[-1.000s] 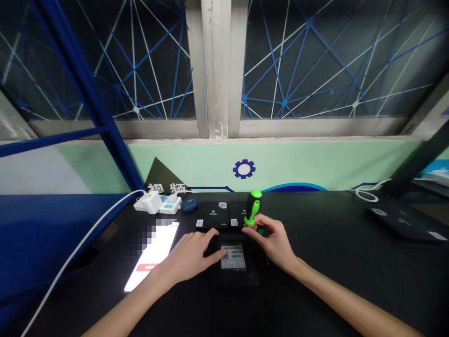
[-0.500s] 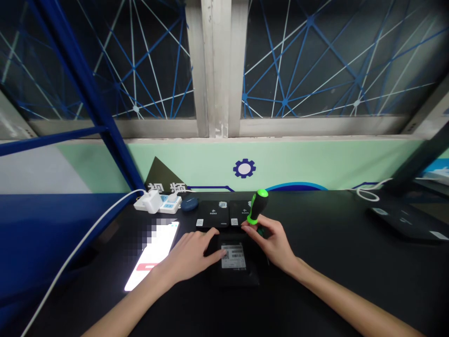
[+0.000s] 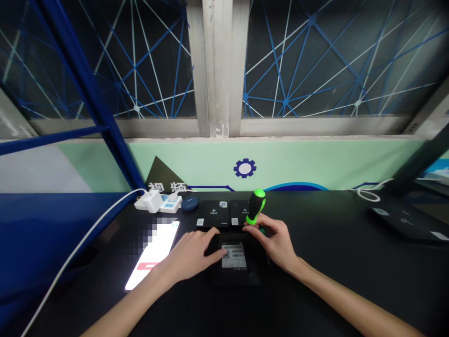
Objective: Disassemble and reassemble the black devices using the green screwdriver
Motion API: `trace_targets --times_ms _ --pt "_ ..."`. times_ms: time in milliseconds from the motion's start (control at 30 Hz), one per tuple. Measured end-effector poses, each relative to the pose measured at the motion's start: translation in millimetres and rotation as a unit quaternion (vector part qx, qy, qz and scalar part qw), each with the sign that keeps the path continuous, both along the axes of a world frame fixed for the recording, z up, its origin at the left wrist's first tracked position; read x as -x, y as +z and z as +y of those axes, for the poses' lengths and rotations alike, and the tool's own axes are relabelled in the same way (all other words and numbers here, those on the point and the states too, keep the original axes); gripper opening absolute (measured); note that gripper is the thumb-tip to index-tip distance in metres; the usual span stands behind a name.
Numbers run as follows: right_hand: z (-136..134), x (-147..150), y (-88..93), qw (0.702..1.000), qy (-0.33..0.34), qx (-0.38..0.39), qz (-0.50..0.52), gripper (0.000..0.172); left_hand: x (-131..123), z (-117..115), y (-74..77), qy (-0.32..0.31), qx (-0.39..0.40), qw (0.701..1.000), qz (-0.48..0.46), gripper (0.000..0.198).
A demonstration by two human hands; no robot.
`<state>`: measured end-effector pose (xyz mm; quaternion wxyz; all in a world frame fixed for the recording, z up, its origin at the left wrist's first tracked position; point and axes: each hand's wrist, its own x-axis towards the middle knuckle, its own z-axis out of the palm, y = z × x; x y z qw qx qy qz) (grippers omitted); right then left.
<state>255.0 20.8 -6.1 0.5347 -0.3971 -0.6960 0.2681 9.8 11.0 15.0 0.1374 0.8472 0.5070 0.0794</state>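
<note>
Green-black screwdriver in closed fingers of R hand, L hand open on black box, phone beside.

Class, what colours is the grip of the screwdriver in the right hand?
The grip is black with bright green ends; the head view shows it.

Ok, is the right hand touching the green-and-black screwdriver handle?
Touching: the head view shows the right hand gripping the green-and-black screwdriver handle low down.
</note>
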Motion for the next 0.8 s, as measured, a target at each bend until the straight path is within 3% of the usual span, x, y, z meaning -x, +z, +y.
trace_targets --times_ms 300,800 --pt "-4.9 0.1 4.4 0.998 0.046 -0.016 -0.03 0.02 0.4 0.0 -0.6 0.001 0.001 1.0 0.003 0.047" --pt "-2.2 -5.6 0.1 0.999 0.043 -0.004 0.03 0.018 -0.4 -0.9 1.6 0.0 0.001 1.0 0.005 0.046"
